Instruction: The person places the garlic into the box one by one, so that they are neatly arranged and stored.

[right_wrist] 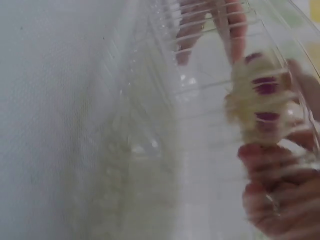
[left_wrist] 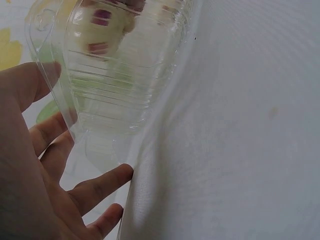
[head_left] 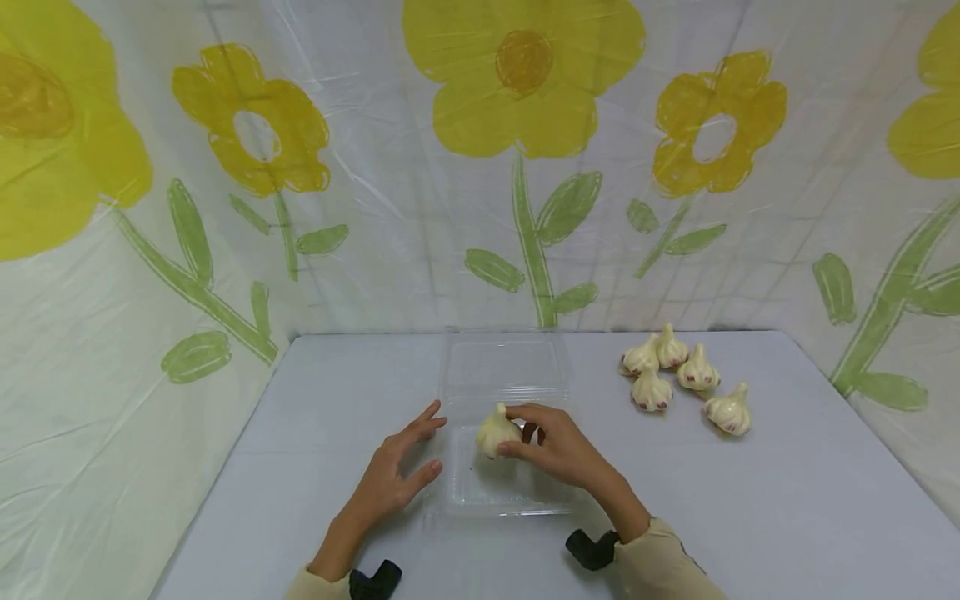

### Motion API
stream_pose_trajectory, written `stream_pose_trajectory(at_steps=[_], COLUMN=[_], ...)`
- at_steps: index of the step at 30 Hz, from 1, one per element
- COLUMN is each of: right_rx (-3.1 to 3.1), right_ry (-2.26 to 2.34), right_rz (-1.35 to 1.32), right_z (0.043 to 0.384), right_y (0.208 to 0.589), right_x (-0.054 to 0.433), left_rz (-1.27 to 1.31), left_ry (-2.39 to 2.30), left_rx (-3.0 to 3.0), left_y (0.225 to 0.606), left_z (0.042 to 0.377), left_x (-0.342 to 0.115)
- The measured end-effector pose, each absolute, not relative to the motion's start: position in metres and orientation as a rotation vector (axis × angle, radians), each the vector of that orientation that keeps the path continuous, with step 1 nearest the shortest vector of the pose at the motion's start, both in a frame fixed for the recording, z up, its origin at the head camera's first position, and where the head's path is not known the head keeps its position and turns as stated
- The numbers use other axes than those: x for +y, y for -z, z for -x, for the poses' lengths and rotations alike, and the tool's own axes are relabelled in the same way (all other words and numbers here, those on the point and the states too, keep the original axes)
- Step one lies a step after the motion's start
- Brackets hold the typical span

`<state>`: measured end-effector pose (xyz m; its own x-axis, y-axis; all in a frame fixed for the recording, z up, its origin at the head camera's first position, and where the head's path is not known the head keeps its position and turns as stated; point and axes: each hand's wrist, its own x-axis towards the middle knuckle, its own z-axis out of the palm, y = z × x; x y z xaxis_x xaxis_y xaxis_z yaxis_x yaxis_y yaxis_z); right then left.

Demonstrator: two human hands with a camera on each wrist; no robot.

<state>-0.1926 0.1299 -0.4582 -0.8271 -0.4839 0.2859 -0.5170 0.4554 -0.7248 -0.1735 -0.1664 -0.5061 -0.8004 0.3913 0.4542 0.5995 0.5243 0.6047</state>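
A garlic bulb is pinched between the thumb and fingers of my right hand, over the base of a clear plastic clamshell box. Through the box wall in the right wrist view, the bulb shows purple marks on its underside. My left hand is beside the box's left edge, fingers spread and relaxed, holding nothing. In the left wrist view its thumb and some fingers are right at the clear rim, with other fingertips near the white tablecloth. The box's lid lies folded back, away from me.
Several more garlic bulbs are grouped at the table's back right, one bulb slightly apart. A white cloth covers the table. Behind it hangs a curtain with yellow flowers. Dark wrist mounts extend from both sleeves.
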Motion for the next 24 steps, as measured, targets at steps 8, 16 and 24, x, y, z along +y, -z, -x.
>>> stream_pose_trajectory(at_steps=[8,16,24], right_rx=[-2.618,-2.621,-2.658], right_ry=[-1.355,-1.353,-1.294], right_rz=[-0.915,-0.892,-0.848], right_z=[0.196,0.197,0.196], right_y=[0.461,0.461,0.465], right_x=[0.119,0.108,0.098], left_rz=[0.841,0.855,0.864], left_ry=[1.162,1.161,1.169], left_rx=[-2.503,-2.504,-2.505], left_y=[0.506,0.504,0.502], left_z=[0.173,0.174,0.173], left_x=[-0.167,-0.167,-0.166])
